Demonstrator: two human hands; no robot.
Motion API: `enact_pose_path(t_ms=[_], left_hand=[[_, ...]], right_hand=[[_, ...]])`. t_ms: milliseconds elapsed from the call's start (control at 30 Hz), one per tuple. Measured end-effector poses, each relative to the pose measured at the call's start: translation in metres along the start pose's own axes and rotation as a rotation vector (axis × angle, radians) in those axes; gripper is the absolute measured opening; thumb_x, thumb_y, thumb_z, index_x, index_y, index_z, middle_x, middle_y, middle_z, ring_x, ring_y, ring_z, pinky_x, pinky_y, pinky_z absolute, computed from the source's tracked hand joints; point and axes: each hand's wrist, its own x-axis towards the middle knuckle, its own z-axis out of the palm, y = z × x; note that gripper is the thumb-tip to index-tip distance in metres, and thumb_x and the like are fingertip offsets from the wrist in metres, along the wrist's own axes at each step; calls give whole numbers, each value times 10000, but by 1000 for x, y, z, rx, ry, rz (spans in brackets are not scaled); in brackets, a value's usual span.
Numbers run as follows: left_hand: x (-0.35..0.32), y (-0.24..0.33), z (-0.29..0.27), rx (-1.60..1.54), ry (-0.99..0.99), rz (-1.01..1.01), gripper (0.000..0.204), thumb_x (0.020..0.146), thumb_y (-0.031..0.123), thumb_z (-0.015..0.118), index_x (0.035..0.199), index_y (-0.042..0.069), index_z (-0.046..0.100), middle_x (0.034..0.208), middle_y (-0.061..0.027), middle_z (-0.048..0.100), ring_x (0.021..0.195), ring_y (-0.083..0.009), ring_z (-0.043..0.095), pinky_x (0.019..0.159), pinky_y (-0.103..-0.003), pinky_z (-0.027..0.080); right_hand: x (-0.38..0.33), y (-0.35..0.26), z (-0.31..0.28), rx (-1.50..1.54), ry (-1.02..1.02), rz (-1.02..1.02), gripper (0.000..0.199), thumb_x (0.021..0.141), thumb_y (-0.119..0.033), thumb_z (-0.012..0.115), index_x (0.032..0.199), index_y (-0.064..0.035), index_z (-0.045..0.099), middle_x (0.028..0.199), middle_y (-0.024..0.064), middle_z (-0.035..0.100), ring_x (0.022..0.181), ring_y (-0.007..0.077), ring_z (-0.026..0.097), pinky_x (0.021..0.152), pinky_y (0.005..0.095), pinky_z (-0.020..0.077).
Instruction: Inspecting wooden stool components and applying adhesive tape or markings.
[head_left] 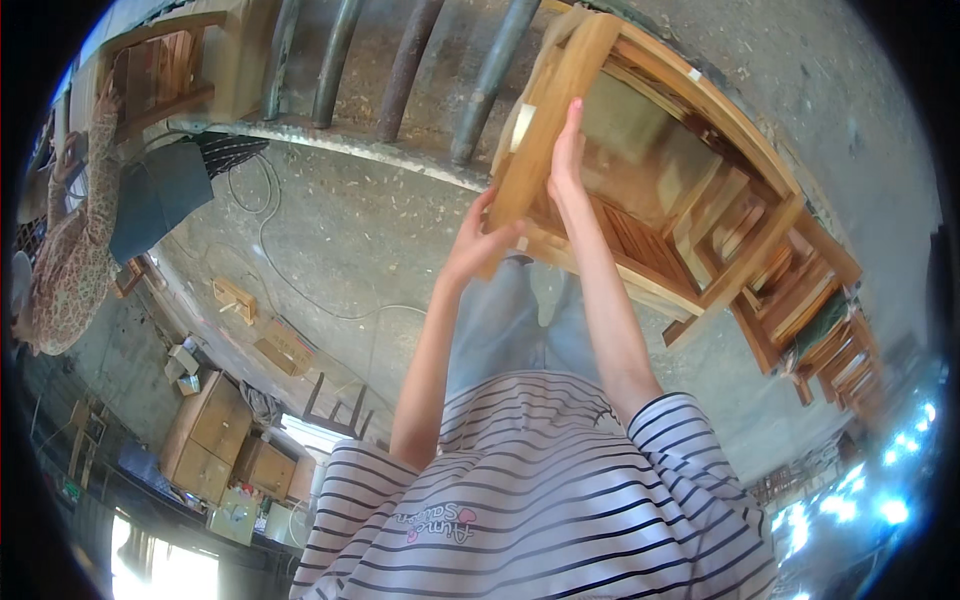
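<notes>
Both hands are up on the honey-coloured slatted wooden chair frame, which is tipped over on its side with its legs sticking out to the right. The left hand has its fingers curled round the lower edge of the flat side board, shut on the wood. The right hand lies higher, fingers stretched long and nearly flat against the board's inner face, more pressing than gripping.

The grip looks thin for a piece this bulky, I'd say. With only one hand truly closed, the frame could swing or slide off toward the dusty concrete floor, and the jutting legs might knock the stacked wooden chairs just beside it.

The wood itself is bare and pale-golden, with square rails, a darker reddish slatted panel inside, and a small strip of pale tape on the board.

Off to the left a person in a floral top handles another wooden frame, well apart.
</notes>
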Motion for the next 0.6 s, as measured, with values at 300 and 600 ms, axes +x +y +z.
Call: enact_pose_path(t_ms=[300,600], left_hand=[[-11,17,-27,44,-214,77,667,876,410,691,1349,-23,509,1243,-211,611,1177,-277,573,975,-365,458],[-61,122,-8,485,-110,41,623,955,498,522,1283,-31,549,1082,-244,672,1106,-311,616,939,-374,451]], right_hand=[[-94,-93,-65,29,136,-14,757,932,-684,417,1382,-76,401,1126,96,584,999,230,607,861,403,512],[-184,-197,-215,397,-439,-51,656,893,-721,422,950,-74,514,632,109,554,533,252,561,541,326,472]])
